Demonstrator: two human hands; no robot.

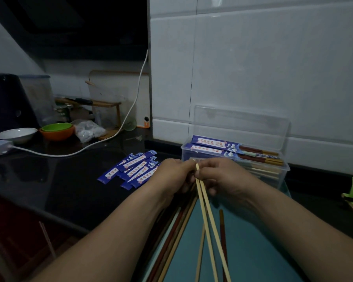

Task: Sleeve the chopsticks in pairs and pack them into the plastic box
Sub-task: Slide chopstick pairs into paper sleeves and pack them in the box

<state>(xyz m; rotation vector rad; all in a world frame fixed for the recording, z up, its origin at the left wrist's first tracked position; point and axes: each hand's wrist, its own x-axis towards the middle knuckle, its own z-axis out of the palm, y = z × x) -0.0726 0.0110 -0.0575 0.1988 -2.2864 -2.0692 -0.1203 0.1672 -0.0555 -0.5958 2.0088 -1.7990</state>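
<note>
A bundle of loose chopsticks (177,231), red, brown and pale, fans out at the near edge of a teal mat (253,251), and one dark red stick (222,231) lies apart to the right. The bundle's far ends run under the left hand (174,176), whose fingers (184,164) are curled down over them. How tightly they hold the bundle cannot be told.

The right hand (224,178) meets the left hand knuckle to knuckle. Its fingers (209,163) are narrow, pinching a pale pair (201,192) near its far tips. The two sticks touch at that end and spread apart toward the viewer, above the mat.

Just left of the hands, a loose heap of blue paper sleeves (135,169) with white printed labels lies on the dark desk (69,180).

Just beyond the hands stands the clear box (273,180), with its lid (243,127) tipped up against the white tiled wall. Two sleeved pairs (214,148) lie along the top, their red and patterned ends sticking out of the sleeves to the right. More sticks show dimly through the wall below them.

Far left on the desk are a green bowl nested in an orange bowl (56,133), a white bowl (16,135), a plastic bag (90,131) and a white cable (110,137).
</note>
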